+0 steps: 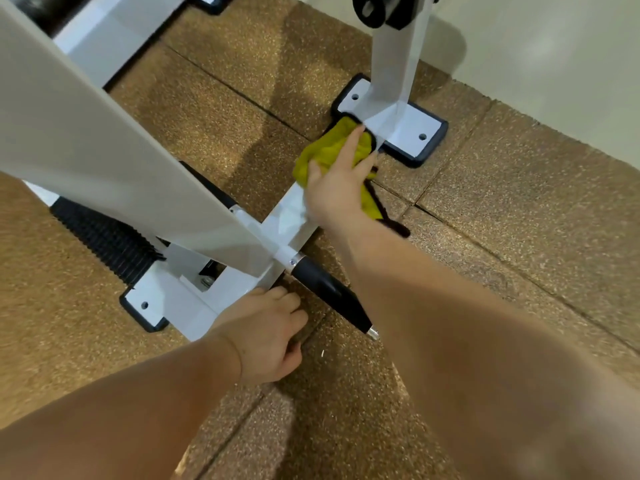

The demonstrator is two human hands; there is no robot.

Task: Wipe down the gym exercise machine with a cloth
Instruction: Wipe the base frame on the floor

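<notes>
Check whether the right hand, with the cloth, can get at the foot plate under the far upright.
Probably yes. The right hand presses the yellow cloth on the low bar, its index fingertip already at the near edge of the foot plate; nothing lies between.

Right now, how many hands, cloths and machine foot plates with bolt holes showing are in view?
Hands: 2, the left hand and the right hand
Yellow cloth: 1
Foot plates with bolt holes showing: 2, one far, one near
Total: 5

I get bright, even light; soft shadows cross the floor (263, 109); bottom corners blur, straight lines bow.
</notes>
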